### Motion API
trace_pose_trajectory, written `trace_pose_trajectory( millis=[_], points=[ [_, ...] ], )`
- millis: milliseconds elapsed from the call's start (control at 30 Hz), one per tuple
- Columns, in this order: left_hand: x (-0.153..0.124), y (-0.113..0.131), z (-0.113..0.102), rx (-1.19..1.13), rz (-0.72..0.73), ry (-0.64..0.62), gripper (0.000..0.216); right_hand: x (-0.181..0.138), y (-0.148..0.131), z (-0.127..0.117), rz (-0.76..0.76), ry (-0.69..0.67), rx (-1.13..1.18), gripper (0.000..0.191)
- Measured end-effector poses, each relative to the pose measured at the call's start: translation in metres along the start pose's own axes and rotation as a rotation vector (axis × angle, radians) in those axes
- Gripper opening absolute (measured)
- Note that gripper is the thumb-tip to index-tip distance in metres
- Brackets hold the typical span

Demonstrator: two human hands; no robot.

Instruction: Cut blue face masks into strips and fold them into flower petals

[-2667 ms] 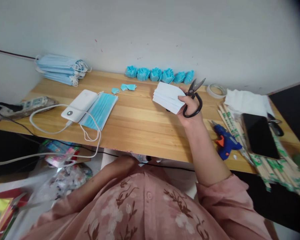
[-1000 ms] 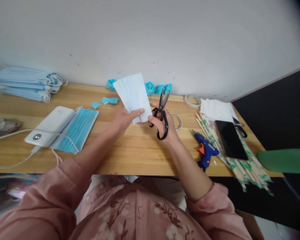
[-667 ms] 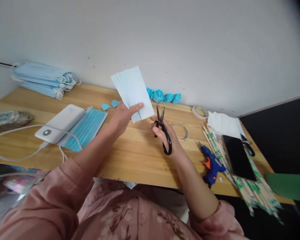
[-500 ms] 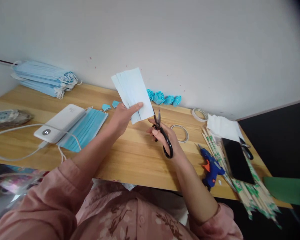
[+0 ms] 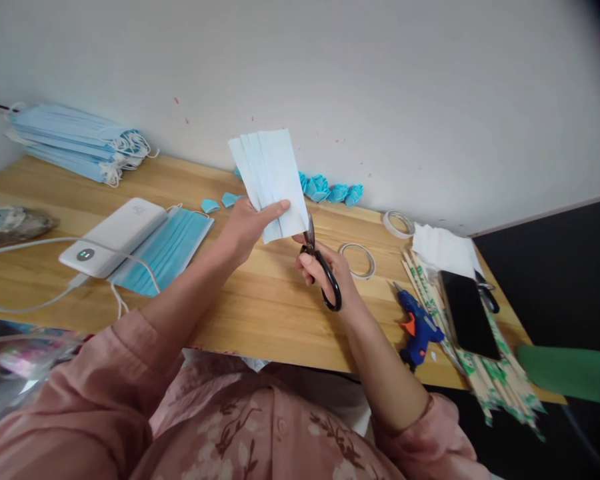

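My left hand (image 5: 250,223) pinches a folded, pleated pale blue face mask piece (image 5: 275,177), its thumb lying across the front. The piece stands tilted above the table. Black-handled scissors (image 5: 325,273) are in my right hand (image 5: 333,270), fingers through the loops. Their blades point up and meet the lower right edge of the mask piece; whether they cut into it I cannot tell. Behind it, against the wall, sit several blue rosettes (image 5: 317,188). Small blue cut pieces (image 5: 211,205) lie left of my left hand.
At left are a stack of masks (image 5: 75,143), a white power bank (image 5: 115,237) with a cable and a flat mask (image 5: 167,250). To the right lie tape rolls (image 5: 399,225), a blue glue gun (image 5: 417,327), wrapped sticks (image 5: 500,387), white sheets (image 5: 443,247) and a phone (image 5: 469,313).
The scissor blades, open beside the mask piece before, have come together at its edge. My left hand and the piece have shifted slightly right and up. The view has moved a little.
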State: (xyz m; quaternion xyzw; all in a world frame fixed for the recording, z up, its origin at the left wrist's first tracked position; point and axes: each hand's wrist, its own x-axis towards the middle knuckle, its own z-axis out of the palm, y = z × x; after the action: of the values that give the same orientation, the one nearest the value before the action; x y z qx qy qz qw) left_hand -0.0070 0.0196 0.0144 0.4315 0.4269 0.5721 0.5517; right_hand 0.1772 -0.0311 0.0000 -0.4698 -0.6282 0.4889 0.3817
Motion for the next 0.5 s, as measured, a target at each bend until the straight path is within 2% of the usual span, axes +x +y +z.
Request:
trace_pose_trajectory(
  millis=[500],
  points=[
    [0.0021, -0.0039, -0.0026, 0.013, 0.024, -0.034, 0.048, 0.0000, -0.0025, 0.0018, 0.002, -0.005, -0.040, 0.064]
  ],
)
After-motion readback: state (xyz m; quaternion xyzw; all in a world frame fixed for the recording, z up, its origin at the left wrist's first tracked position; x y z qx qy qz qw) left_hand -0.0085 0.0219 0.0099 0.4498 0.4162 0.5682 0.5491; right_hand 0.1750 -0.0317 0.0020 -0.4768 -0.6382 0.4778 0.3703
